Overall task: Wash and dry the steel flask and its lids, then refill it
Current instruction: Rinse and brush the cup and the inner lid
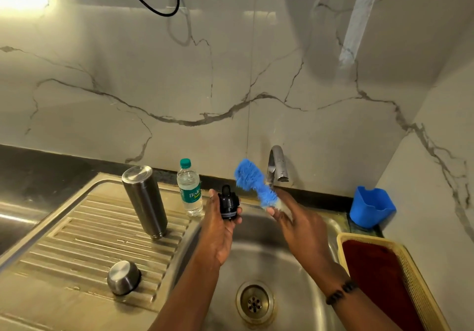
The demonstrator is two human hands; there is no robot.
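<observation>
The steel flask (144, 200) stands upside down on the ribbed draining board (77, 228) to the left of the sink (269, 261), with its steel outer cap (123, 277) lying nearer on the same board; both look to have been set there to drain, so their washing seems done. The black inner lid (228, 202) is the piece in hand: the left hand (220, 228) grips it over the basin, fingers curled round its base. The right hand (289, 217) pinches the handle of a blue bottle brush (252, 180), bristles raised just right of the lid and apart from it. No water is seen running from the tap (278, 164) at the far rim. Scrubbing and rinsing this lid, drying all three parts and refilling are judged still to come; the water bottle (189, 187) just behind the flask looks like the refill source.
</observation>
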